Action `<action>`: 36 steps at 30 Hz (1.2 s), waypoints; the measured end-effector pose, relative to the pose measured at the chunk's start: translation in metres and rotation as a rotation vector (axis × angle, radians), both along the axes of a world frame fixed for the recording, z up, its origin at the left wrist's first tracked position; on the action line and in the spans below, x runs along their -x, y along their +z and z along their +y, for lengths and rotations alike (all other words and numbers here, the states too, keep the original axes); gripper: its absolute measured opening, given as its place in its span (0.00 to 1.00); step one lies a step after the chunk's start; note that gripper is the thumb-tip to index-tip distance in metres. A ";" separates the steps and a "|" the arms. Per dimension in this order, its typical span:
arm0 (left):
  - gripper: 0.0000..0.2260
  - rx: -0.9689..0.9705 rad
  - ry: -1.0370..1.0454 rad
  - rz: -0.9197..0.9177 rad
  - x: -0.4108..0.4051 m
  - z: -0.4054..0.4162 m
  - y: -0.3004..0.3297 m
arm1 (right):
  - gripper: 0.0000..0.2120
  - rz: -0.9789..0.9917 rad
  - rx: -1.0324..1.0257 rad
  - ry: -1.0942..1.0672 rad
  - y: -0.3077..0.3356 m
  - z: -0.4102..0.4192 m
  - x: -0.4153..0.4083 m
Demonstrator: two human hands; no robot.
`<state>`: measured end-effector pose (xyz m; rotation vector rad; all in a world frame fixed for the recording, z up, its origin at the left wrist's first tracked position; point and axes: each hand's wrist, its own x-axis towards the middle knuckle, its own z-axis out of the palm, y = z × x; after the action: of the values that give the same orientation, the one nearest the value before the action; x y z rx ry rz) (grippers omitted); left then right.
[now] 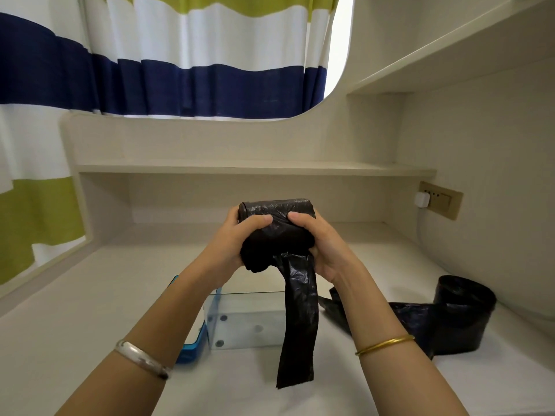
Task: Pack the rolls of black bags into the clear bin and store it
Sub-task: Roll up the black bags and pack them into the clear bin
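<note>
White desk (pixel 90 310) under striped curtain (pixel 180 70). Left hand (pixel 237 238) and right hand (pixel 321 244) both grip one roll (pixel 279 211) above the bin (pixel 240 316) — its tail dangling. Wind the tail tight before packing; second roll (pixel 462 310) lies loosened, right of the bin.

Place: I'm in a home, most likely a bedroom or study nook.
Furniture: I face a built-in cream desk unit, its surface (pixel 90 295) running under a low shelf (pixel 240 169), with a higher shelf (pixel 450 49) at my right.
Window: a fabric curtain (pixel 180 70) in white, navy and green stripes hangs behind the unit.
Power: a wall socket plate (pixel 441 201) holds a white plug (pixel 422 200).
</note>
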<state>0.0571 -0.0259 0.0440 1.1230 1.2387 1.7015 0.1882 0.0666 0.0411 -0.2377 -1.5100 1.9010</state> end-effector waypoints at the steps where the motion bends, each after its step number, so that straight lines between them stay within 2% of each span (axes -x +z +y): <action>1: 0.30 0.031 -0.007 -0.025 0.000 0.000 0.000 | 0.17 0.009 -0.005 0.002 0.000 0.000 0.001; 3: 0.32 0.104 -0.027 -0.064 0.001 -0.001 0.001 | 0.18 0.011 -0.017 0.003 0.000 0.001 0.002; 6: 0.22 0.192 -0.014 -0.156 0.002 0.000 0.003 | 0.19 0.000 -0.039 -0.010 0.001 0.002 0.003; 8: 0.19 0.221 -0.002 -0.197 0.002 0.001 0.006 | 0.19 -0.001 -0.043 -0.017 0.001 0.003 0.003; 13: 0.19 0.129 0.040 -0.224 -0.001 0.002 0.006 | 0.20 0.019 -0.044 0.008 0.002 0.003 0.002; 17: 0.13 0.045 0.041 -0.172 -0.001 0.002 0.001 | 0.20 -0.022 -0.046 0.022 0.004 0.005 0.002; 19: 0.11 0.004 0.050 -0.108 0.000 0.002 0.000 | 0.21 -0.043 -0.038 0.024 0.003 0.007 0.002; 22: 0.18 -0.061 0.051 0.028 0.001 0.003 0.000 | 0.24 -0.055 0.006 0.019 0.002 0.007 0.003; 26: 0.22 -0.176 0.080 0.223 0.002 0.000 -0.003 | 0.28 -0.041 0.090 0.047 0.002 0.008 0.003; 32: 0.29 -0.223 0.093 0.513 0.009 -0.003 -0.006 | 0.08 -0.066 0.104 0.047 0.004 0.008 -0.002; 36: 0.31 -0.271 0.129 0.750 0.013 -0.006 -0.010 | 0.11 -0.094 0.075 0.042 0.003 0.008 -0.003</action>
<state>0.0437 -0.0314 0.0340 2.0003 1.5658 1.6211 0.1910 0.0745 0.0443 -0.3366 -1.5171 2.0067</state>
